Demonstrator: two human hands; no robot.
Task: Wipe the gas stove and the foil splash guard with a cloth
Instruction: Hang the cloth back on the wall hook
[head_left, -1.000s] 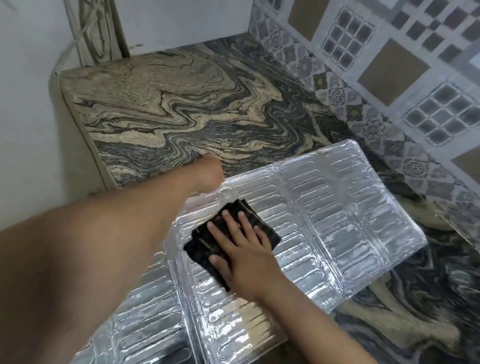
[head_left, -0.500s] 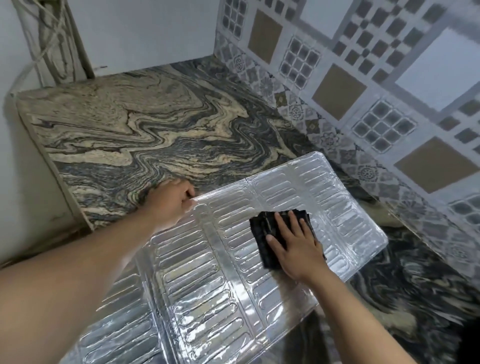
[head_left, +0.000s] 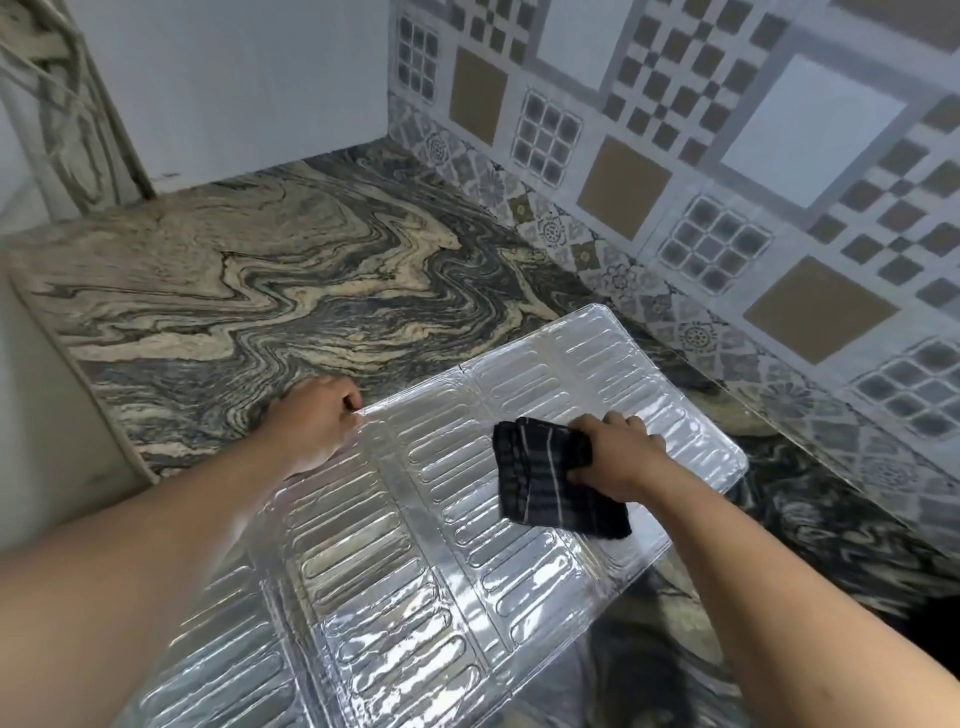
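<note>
- The silver embossed foil splash guard (head_left: 415, 519) lies flat and unfolded on the counter, its panels spread from the lower left up toward the right, with raised oblong ridges all over its shiny surface.
- A dark folded cloth with thin pale stripes (head_left: 550, 478) sits on the upper right panel of the foil, touching it.
- My right hand (head_left: 621, 457) grips that cloth from its right side, thumb and fingers curled around the fabric, with most of the cloth sticking out to the left of my palm.
- My left hand (head_left: 317, 421) is at the far left edge of the foil, fingers curled around the rim so that it pinches the sheet where the foil meets the stone.
- Both of my bare forearms reach in from the bottom of the view, the left one large and blurred in the foreground.
- Under the foil is a swirled grey, black and cream marble countertop (head_left: 270, 291), bare beyond my left hand.
- A wall of patterned grey, white and tan tiles (head_left: 727, 171) runs along the right side, and a plain white wall (head_left: 244, 83) closes the far end.
</note>
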